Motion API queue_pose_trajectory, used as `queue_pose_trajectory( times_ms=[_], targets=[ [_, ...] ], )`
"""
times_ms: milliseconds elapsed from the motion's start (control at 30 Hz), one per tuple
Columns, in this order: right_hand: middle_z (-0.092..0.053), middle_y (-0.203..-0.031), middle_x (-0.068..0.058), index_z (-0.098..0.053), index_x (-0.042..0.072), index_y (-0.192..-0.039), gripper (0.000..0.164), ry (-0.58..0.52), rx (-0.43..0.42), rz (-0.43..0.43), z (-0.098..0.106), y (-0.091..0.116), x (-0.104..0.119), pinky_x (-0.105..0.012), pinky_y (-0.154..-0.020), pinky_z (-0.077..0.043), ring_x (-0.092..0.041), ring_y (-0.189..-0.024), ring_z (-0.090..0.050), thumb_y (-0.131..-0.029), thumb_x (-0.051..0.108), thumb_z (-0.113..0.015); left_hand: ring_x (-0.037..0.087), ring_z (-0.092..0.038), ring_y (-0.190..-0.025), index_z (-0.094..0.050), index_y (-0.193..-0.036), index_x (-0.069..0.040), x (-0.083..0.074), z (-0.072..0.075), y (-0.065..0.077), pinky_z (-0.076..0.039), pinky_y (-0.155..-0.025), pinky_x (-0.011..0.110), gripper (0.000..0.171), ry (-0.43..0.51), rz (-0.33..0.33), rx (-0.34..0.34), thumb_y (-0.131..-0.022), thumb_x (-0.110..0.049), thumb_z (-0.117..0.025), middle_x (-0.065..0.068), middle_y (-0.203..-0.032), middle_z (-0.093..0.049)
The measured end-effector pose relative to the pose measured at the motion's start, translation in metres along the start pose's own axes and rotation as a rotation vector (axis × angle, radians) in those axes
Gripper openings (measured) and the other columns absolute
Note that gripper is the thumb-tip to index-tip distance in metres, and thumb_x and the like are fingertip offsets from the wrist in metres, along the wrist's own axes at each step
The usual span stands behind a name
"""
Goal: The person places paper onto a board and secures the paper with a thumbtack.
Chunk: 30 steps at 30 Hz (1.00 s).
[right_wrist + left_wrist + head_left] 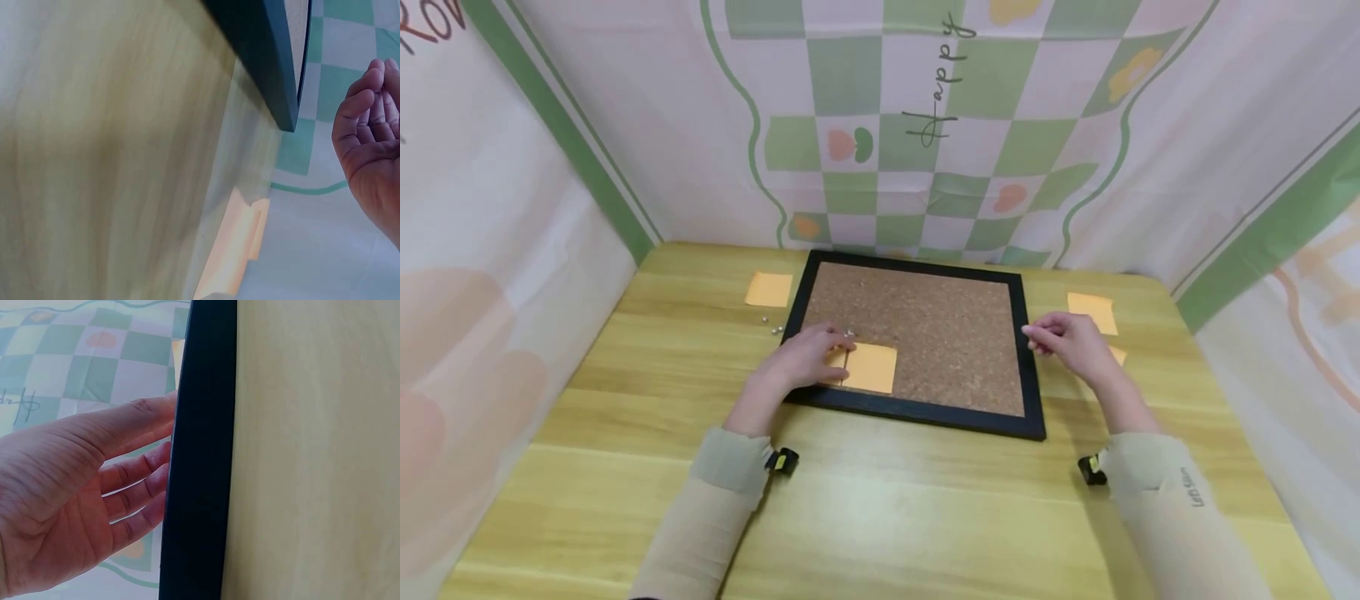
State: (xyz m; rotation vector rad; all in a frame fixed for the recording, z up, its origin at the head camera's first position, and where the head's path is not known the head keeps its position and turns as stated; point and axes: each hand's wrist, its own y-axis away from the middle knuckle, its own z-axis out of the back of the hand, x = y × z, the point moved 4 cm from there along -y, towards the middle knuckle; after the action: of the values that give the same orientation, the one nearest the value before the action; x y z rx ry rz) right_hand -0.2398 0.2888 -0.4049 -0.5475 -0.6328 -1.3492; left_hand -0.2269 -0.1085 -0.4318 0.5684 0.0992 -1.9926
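Note:
A cork board (943,333) in a black frame (917,408) lies on the table. My left hand (805,358) reaches over the frame's left side, its fingers spread and touching orange sticky notes (874,369) at the board's lower left corner. In the left wrist view the frame hides the tips of the left hand (94,469). A small shiny pin (849,333) shows by the left forefinger. Just past the frame's right edge, my right hand (1071,342) hovers with curled fingers, thumb and forefinger tips together. No thing between those fingertips of the right hand (375,137) can be made out.
Another orange note (769,290) lies left of the board, with several small silvery pins (775,331) below it. On the right, beyond the right hand, are two more notes (1092,312), one partly hidden. A patterned cloth (850,83) hangs behind the wooden table (880,508).

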Motion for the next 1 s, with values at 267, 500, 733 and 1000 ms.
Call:
queue_pose_trajectory(
  times_ms=[267, 500, 733, 1000],
  targets=[
    [-0.072, -0.072, -0.011, -0.068, -0.007, -0.09, 0.023, -0.102, 0.048, 0.049, -0.013, -0.008, 0.02, -0.027, -0.058, -0.057, -0.007, -0.06, -0.064, -0.095, 0.015, -0.069, 0.024, -0.058, -0.114, -0.066, -0.13, -0.018, -0.001, 0.002, 0.0, -0.049, -0.1, 0.042, 0.045, 0.011, -0.001, -0.007, -0.089, -0.034, -0.076, 0.007, -0.129, -0.06],
    [-0.075, -0.075, -0.014, -0.073, -0.005, -0.087, 0.019, -0.087, 0.116, 0.066, -0.034, -0.016, 0.038, -0.03, -0.059, -0.059, -0.011, -0.062, -0.068, -0.091, 0.014, -0.073, 0.022, -0.057, -0.109, -0.066, -0.129, -0.019, 0.0, -0.001, 0.002, -0.049, -0.097, 0.041, 0.045, 0.015, -0.003, -0.009, -0.089, -0.034, -0.076, 0.006, -0.125, -0.06],
    [-0.074, -0.077, -0.015, -0.076, -0.003, -0.093, 0.023, -0.05, 0.186, 0.071, -0.053, -0.022, 0.058, -0.031, -0.061, -0.058, -0.012, -0.064, -0.066, -0.093, 0.019, -0.071, 0.023, -0.058, -0.11, -0.067, -0.128, -0.018, -0.001, -0.001, 0.003, -0.05, -0.097, 0.041, 0.044, 0.023, -0.006, -0.021, -0.088, -0.034, -0.078, 0.006, -0.125, -0.061],
    [-0.073, -0.079, -0.017, -0.074, -0.005, -0.093, 0.021, -0.112, 0.234, 0.088, -0.076, -0.028, 0.08, -0.033, -0.063, -0.059, -0.014, -0.067, -0.067, -0.097, 0.014, -0.066, 0.023, -0.059, -0.112, -0.068, -0.127, -0.019, 0.001, -0.003, 0.001, -0.049, -0.1, 0.042, 0.044, 0.009, -0.009, -0.035, -0.087, -0.034, -0.078, 0.005, -0.125, -0.061]
  ],
)
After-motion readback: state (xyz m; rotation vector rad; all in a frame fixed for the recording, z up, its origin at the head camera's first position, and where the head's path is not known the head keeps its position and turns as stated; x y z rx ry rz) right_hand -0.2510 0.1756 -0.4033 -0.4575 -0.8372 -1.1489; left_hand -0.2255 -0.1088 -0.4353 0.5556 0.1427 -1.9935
